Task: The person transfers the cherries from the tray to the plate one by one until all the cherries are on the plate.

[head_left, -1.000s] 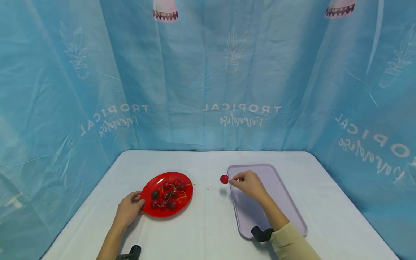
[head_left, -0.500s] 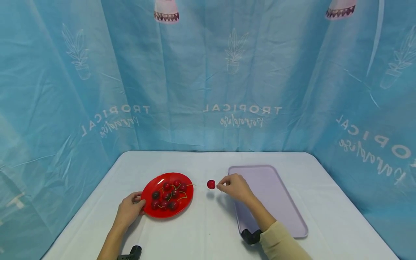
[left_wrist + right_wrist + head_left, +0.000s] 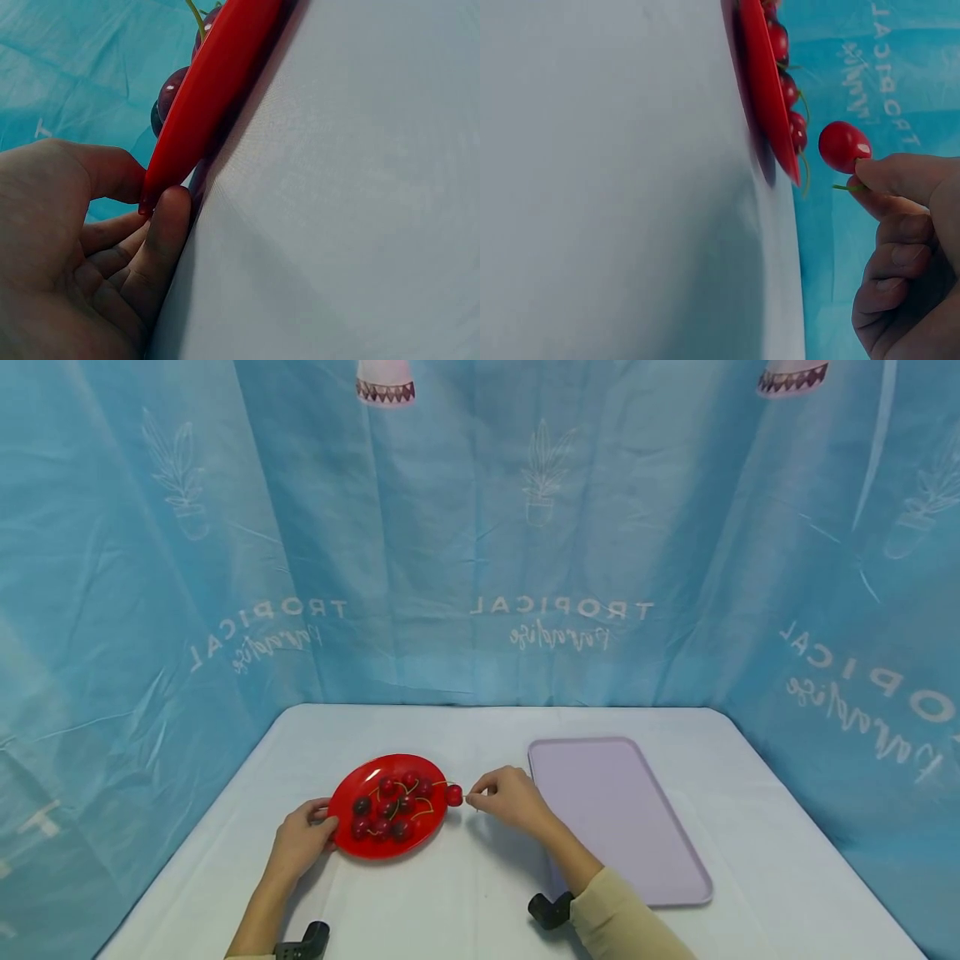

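A red plate holding several dark red cherries with green stems sits left of centre in the head view. My left hand grips its left rim; the left wrist view shows the thumb above the rim and fingers beneath it. Between thumb and index finger, my right hand pinches a bright red cherry by its stem. In the head view that cherry overlaps the plate's right rim, and in the right wrist view it hangs above the level of the rim.
On the right of the white table lies a shallow lilac tray, its near left part behind my right forearm. A blue printed curtain surrounds the table's back and sides.
From over the tray's left edge, my right hand has carried the cherry leftward to the plate's right rim. My left hand and the plate have stayed in place.
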{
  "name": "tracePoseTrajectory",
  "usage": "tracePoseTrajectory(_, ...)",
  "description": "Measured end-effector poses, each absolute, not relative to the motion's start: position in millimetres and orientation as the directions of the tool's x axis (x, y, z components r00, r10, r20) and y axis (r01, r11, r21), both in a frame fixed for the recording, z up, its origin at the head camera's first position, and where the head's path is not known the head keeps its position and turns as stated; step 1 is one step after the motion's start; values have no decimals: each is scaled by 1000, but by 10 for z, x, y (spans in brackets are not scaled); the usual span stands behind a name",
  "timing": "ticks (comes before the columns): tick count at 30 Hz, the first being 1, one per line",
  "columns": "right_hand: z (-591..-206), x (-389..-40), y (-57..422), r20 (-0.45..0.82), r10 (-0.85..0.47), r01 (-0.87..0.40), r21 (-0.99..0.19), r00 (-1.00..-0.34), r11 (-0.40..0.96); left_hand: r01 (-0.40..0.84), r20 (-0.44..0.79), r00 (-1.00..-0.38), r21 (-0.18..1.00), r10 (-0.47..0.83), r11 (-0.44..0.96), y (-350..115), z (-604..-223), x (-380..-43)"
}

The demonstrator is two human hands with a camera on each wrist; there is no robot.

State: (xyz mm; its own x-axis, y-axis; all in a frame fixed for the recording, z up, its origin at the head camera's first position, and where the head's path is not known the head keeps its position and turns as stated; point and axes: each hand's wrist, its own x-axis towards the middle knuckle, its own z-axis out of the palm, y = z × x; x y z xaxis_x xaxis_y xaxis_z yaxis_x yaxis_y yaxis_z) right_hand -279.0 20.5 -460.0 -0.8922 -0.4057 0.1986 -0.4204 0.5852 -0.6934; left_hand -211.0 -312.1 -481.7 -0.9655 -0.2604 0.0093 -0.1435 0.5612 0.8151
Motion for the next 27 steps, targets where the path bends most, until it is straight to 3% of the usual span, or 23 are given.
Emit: tracePoseTrajectory(27,-4708,-2751,-449,102,-421,-372,-682,-901,630,-145,-3,-968,826,-253,545,-3097,-4739,-2062)
